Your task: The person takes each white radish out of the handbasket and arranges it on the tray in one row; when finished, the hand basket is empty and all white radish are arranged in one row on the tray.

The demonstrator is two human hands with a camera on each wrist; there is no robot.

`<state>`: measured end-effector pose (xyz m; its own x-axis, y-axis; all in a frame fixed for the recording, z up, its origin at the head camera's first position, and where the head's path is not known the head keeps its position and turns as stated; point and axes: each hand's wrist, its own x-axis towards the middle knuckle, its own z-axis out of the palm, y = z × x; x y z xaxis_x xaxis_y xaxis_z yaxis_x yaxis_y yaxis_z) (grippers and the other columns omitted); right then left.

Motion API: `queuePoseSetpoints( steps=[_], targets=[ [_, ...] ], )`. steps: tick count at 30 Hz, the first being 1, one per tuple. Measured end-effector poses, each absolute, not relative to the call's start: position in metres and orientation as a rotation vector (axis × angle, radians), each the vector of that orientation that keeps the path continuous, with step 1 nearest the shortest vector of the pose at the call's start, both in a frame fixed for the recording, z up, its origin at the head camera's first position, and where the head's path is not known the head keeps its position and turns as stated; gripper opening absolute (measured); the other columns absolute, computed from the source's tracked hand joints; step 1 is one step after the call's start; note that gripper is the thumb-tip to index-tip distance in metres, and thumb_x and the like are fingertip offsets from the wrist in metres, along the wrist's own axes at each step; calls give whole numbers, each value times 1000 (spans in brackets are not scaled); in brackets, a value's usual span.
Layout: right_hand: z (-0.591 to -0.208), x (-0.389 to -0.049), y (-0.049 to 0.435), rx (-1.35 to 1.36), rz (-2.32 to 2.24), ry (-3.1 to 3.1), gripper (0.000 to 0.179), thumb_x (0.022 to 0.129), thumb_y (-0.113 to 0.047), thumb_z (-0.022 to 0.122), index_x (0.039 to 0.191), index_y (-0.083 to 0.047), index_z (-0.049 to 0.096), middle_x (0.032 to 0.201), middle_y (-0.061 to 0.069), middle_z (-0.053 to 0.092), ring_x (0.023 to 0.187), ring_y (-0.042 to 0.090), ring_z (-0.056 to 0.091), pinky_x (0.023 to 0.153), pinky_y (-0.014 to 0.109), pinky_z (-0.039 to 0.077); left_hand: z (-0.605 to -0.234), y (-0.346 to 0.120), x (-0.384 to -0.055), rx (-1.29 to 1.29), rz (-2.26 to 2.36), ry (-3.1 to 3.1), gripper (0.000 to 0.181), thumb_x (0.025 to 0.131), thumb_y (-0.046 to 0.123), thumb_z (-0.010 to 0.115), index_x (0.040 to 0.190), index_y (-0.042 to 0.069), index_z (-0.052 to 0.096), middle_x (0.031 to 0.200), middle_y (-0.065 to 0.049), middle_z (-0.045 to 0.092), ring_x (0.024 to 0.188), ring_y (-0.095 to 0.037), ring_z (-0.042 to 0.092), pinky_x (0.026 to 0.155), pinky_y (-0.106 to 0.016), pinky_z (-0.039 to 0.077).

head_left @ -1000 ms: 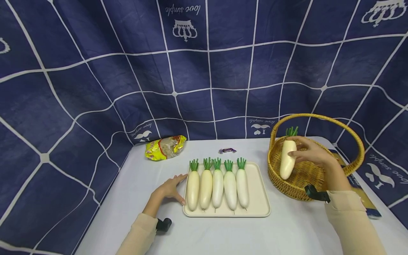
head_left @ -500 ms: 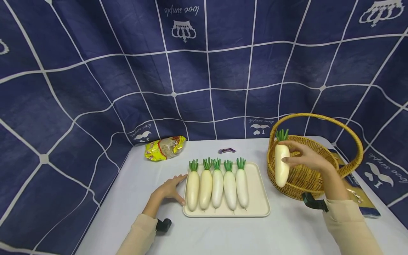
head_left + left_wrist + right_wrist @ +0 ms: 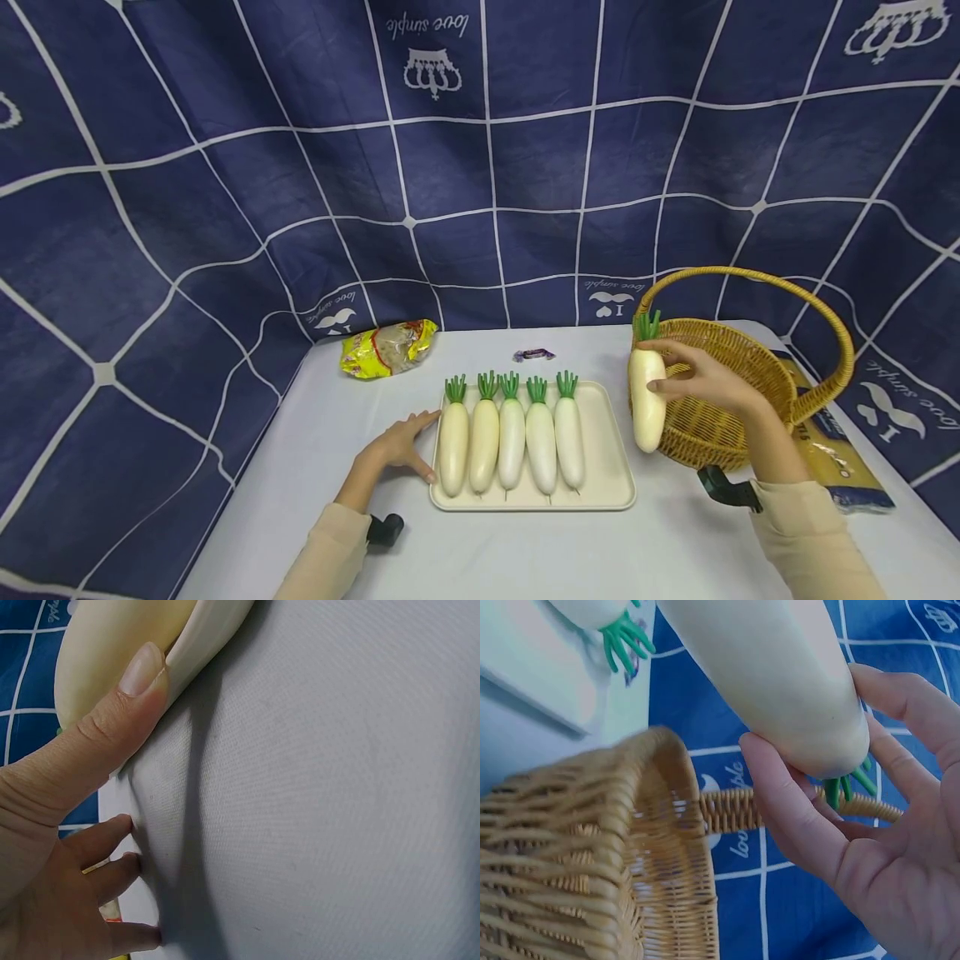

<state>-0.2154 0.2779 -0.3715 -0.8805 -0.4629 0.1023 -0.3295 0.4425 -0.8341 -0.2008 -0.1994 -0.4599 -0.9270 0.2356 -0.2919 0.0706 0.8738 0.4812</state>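
A white radish (image 3: pixel 647 404) with a green stem top is gripped near its leafy end by my right hand (image 3: pixel 697 377). It hangs upright by the left rim of the wicker basket (image 3: pixel 708 450). In the right wrist view, thumb and fingers wrap the radish (image 3: pixel 780 682) just below its stems. Several more white radishes (image 3: pixel 512 442) lie side by side on a cream tray (image 3: pixel 606 475), stems pointing away. My left hand (image 3: pixel 396 443) is at the tray's left edge, fingers spread. The left wrist view shows its thumb (image 3: pixel 142 675) against the rim beside the nearest radish.
The basket's tall arched handle (image 3: pixel 750 272) rises over its opening. A gold and blue package (image 3: pixel 843 467) lies to the right, partly behind the basket. Toward the back of the table are a yellow plastic bag (image 3: pixel 386 350) and a small purple wrapped candy (image 3: pixel 534 355).
My right hand has carried the radish left and slightly nearer, from over the basket's inside to its left rim. My left hand and the tray's radishes have stayed put.
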Motion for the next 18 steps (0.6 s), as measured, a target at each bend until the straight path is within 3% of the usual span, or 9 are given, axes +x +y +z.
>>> queuePoseSetpoints(
  steps=[9,15,18],
  targets=[
    [-379,-209,257,-774,-1415,2551,58,86,-12,66,138,-2,43,128,24,48,105,38,54,77,36,52,-460,-199,-202,219,679,2692,113,46,29,92,144,11,38,149,-20,32,137,-44,23,109,-63,21],
    [-390,-208,246,-795,-1453,2468,57,86,-8,64,137,2,43,118,25,51,96,32,57,72,32,55,-460,-199,-202,234,672,2693,112,47,29,92,144,11,38,148,-21,32,137,-45,24,109,-63,21],
    [-393,-207,240,-802,-1432,2459,57,86,-9,65,138,1,43,122,26,50,98,33,56,75,33,54,-460,-199,-201,237,671,2692,112,47,28,92,144,11,38,148,-21,32,137,-45,24,108,-63,21]
  ],
)
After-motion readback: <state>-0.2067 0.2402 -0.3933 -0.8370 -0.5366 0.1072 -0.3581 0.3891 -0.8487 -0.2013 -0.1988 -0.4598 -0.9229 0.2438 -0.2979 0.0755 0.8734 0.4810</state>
